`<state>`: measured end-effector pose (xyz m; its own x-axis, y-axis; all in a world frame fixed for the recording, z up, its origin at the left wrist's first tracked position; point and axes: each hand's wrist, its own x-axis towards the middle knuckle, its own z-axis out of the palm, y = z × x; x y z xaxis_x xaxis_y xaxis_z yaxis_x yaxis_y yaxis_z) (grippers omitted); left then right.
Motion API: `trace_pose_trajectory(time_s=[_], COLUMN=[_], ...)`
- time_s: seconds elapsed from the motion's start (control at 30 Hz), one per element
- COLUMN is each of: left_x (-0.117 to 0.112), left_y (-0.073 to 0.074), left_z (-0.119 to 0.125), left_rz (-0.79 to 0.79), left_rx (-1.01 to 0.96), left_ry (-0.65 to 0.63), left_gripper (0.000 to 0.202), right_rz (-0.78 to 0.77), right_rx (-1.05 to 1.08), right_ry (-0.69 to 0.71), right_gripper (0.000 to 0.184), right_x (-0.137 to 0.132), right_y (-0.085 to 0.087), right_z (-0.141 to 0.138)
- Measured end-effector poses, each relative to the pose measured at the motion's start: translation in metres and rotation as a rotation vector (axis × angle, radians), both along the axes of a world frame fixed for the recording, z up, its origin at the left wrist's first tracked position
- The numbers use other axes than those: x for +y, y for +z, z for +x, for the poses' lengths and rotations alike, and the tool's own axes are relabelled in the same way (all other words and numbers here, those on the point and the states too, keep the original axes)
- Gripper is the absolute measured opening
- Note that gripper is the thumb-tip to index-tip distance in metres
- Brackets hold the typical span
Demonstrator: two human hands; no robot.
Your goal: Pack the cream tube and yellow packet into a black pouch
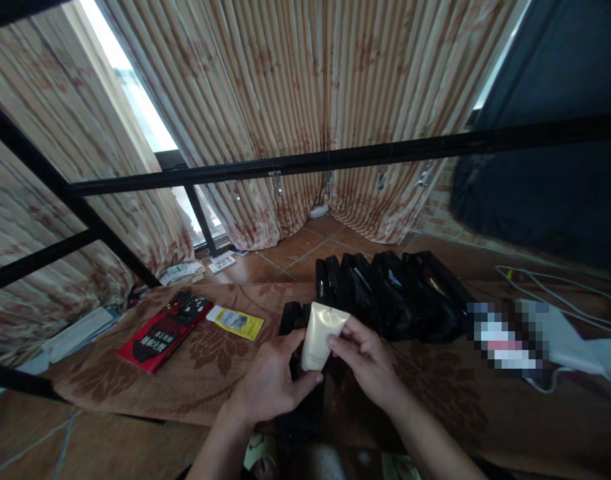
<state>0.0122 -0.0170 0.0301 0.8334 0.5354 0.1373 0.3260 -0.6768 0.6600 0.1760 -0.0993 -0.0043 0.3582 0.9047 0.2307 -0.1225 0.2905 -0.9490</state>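
Tube [321,337] – cream, soft plastic – held up off the mat [210,380], crimped end toward the curtains [295,100], lower end hidden inside the left hand [270,387]. Left hand curled shut around that lower end, thumb laid across the front. Right hand [368,363] closed in a light pinch on the tube's right edge, thumb and fingertips only, palm clear of it. Directly beneath: a black pouch [298,413] lying flat, whether open or zipped impossible to tell. Just beyond the knuckles, a row [395,293] of more black pouches standing close together. Off to the left on the mat, a red book [165,330] and a yellow packet [239,322], both well apart from the hands.

Risks, as judged from here:

– Slip. Smooth skin, fingertip pinch on one edge only; if let go on the left, likely to swing down and drop onto the pouch or roll off onto the mat.

– Squeeze. Soft body gripped low, at the end hidden in the palm; cannot tell whether sealed there. If not, enough pressure to push contents out onto fingers and pouch.

– Knock. Row close behind, upright and narrow – easily toppled by a careless forward reach.

– Poor light. Black on dark below the hands; easy to misjudge edges.
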Motion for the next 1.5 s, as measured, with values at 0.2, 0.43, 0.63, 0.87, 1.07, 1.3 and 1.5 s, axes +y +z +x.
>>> trace_pose_trajectory(time_s=[0.2,0.43,0.63,0.87,1.07,1.3,1.5], left_x=[0.0007,0.0001,0.0004,0.001,0.0011,0.0011,0.0011], left_y=[-0.0002,0.0021,0.0005,-0.0005,-0.0019,-0.0027,-0.0018], left_z=[-0.0008,-0.0006,-0.0009,-0.0005,-0.0007,-0.0008,-0.0013], left_rz=[-0.005,-0.009,-0.012,-0.035,-0.029,-0.026,-0.032], left_rx=[-0.003,-0.007,0.013,0.021,0.006,0.001,-0.007], left_ry=[-0.016,-0.019,-0.005,0.002,0.003,-0.005,0.001], left_gripper=[0.043,0.044,0.046,0.044,0.045,0.045,0.046], right_rz=[0.002,0.016,0.006,0.014,0.014,0.009,-0.004], right_rx=[-0.008,0.014,0.003,0.018,0.011,0.011,0.004], right_ry=[-0.004,-0.011,-0.006,0.002,-0.01,-0.017,-0.015], right_gripper=[0.026,0.024,0.024,0.027,0.026,0.026,0.026], right_x=[0.0,0.0004,-0.0003,0.0014,0.0027,0.0024,0.0025], right_y=[0.0007,0.001,0.0003,-0.0023,-0.0038,-0.0036,-0.0042], right_z=[0.0003,-0.001,-0.0004,-0.0001,-0.0001,-0.0007,0.0])
